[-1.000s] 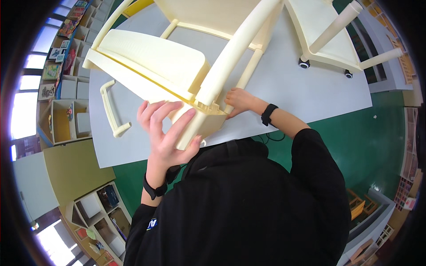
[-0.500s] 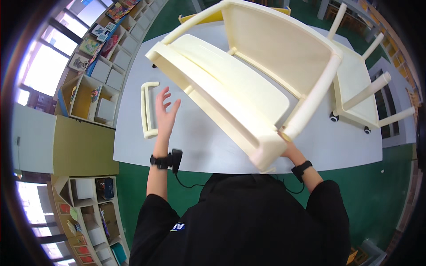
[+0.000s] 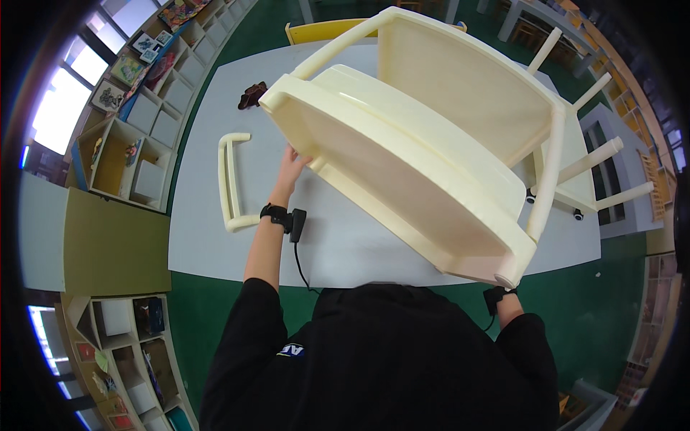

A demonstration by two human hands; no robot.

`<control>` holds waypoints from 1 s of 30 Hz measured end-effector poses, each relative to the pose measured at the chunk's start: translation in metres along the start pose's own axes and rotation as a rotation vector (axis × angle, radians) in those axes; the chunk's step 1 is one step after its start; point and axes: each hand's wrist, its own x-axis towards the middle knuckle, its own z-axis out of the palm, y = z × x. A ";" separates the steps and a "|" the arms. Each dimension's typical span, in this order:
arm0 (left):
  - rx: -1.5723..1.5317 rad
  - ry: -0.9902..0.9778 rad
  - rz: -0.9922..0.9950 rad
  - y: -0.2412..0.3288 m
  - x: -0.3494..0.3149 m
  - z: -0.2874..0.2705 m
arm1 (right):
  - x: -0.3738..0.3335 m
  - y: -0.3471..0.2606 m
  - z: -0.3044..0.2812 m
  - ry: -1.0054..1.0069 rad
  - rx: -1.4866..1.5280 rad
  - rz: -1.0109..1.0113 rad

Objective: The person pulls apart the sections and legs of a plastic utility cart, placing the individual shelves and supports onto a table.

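**Cream chair tipped over the white table**

Cream plastic fills the view: the chair (image 3: 431, 151) is lifted and tilted on its side above the white table (image 3: 208, 144), its seat facing the person. The left hand (image 3: 291, 164) reaches forward, fingers tucked against the chair's lower rim near the seat's front corner. The right hand is hidden behind the chair's near corner; only the wrist strap (image 3: 496, 296) shows, so its grip can't be told, though it seems to bear that end. This looks like the turning step, the chair mid-rotation between both arms. The next move likely calls for a firm hold at both ends and room to swing. A loose cream armrest piece (image 3: 230, 183) lies just left of the left hand, and a second chair (image 3: 575, 169) sits to the right.
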 end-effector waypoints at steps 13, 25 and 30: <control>0.266 -0.533 0.071 -0.005 0.052 -0.010 | -0.019 -0.028 0.075 0.321 0.352 0.210; 0.307 -0.564 -0.037 -0.044 -0.014 -0.079 | 0.001 -0.008 0.103 0.670 0.332 0.163; 0.422 -0.520 0.240 -0.044 -0.066 -0.092 | 0.040 0.019 0.055 0.657 0.276 0.102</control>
